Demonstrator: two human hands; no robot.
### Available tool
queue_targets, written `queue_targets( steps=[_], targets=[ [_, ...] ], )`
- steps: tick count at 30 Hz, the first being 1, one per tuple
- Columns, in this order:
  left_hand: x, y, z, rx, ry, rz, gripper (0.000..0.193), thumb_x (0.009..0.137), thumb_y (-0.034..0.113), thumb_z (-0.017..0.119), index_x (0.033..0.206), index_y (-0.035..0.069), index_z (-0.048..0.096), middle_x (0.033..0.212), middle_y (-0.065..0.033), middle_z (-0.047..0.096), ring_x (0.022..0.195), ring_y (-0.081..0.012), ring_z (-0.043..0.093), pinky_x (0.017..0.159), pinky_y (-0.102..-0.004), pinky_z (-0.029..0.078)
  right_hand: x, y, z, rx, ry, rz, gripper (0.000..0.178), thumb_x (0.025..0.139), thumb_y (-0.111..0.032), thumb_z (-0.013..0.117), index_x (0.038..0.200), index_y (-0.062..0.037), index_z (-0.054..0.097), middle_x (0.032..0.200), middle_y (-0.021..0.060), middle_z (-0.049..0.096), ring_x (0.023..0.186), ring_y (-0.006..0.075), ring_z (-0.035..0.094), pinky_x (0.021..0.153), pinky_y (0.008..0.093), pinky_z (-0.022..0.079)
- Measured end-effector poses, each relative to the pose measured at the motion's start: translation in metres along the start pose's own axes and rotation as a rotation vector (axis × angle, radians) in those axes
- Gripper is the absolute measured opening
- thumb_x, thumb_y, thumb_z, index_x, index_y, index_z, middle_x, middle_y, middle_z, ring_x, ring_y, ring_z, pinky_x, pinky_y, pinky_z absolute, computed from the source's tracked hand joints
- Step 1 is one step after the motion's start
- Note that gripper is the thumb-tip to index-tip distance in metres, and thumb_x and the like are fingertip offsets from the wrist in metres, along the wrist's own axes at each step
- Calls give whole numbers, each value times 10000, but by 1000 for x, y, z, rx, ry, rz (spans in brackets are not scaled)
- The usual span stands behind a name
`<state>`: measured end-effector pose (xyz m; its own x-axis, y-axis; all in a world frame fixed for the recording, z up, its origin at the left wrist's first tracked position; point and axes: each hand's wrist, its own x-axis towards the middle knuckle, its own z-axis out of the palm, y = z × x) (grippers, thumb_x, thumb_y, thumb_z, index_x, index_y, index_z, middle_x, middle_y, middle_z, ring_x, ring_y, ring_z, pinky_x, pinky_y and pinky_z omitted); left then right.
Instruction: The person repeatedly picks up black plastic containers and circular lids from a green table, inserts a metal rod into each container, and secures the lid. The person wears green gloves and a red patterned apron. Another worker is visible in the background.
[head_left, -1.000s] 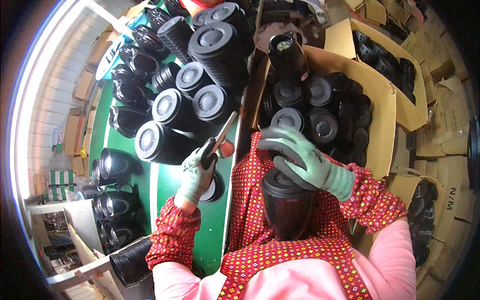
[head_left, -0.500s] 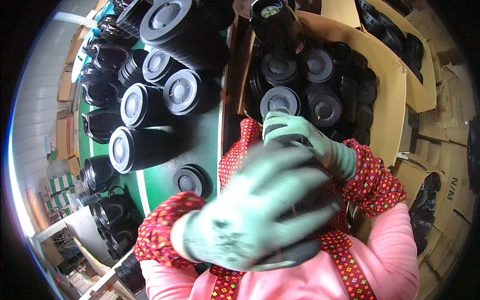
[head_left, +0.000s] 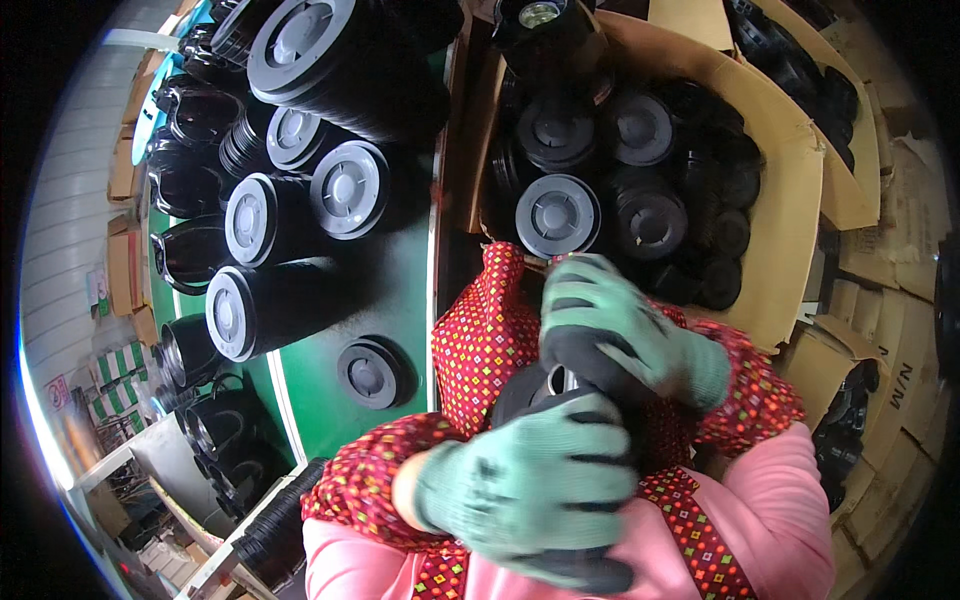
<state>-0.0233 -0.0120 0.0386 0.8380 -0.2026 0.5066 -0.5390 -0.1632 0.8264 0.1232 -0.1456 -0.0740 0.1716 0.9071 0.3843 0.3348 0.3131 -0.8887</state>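
The black piece [head_left: 514,396] sat at the person's lap between the gloved left hand [head_left: 535,480] on its near side and the right hand [head_left: 630,330] beyond, both bent over it, equally close, their grip and its long axis hidden from me.

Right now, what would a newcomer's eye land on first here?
Probably the left hand and right hand, in pale green gloves at lower centre, close together over a dark piece against the red patterned apron. Next, the dark cylinders with round grey ends at upper left, and the open cardboard box of dark parts at upper right.
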Motion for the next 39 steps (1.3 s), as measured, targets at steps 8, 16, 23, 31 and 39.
queue_targets(
  steps=[8,16,23,31,39],
  targets=[
    [3,38,-64,-82,-118,-508,595,895,375,736,1266,-86,677,1193,-250,635,1162,-430,614,1073,-607,489,37,-35,-49,-291,-549,119,574,801,-510,793,1186,-106,657,1018,129,609,989,362,602,901,501,453],
    [12,47,-36,598,-361,-1052,623,914,279,743,1363,-107,548,910,-198,686,777,-381,718,681,-451,572,36,-71,-30,-522,-388,224,501,815,-532,779,1006,-106,598,908,125,596,872,355,619,811,505,464],
    [-30,-40,-79,173,-348,-772,258,915,192,667,1115,29,672,822,-198,701,758,-447,689,674,-474,547,38,-129,-32,-699,-474,429,816,849,-408,793,1520,-18,541,932,119,573,802,298,616,732,454,482],
    [-80,-150,-36,350,69,-346,318,964,175,643,1209,-23,685,964,-215,736,881,-427,712,775,-483,556,37,-144,-9,-1004,-481,493,716,922,-344,705,1530,-7,530,876,120,541,705,258,583,656,435,454],
    [-83,-62,-45,457,403,-373,272,905,142,744,1132,-6,725,901,-224,724,812,-404,720,733,-450,563,26,-174,-25,-910,-245,114,727,864,-466,768,1455,-71,616,1441,237,554,1352,457,487,1156,660,301]
  ],
)
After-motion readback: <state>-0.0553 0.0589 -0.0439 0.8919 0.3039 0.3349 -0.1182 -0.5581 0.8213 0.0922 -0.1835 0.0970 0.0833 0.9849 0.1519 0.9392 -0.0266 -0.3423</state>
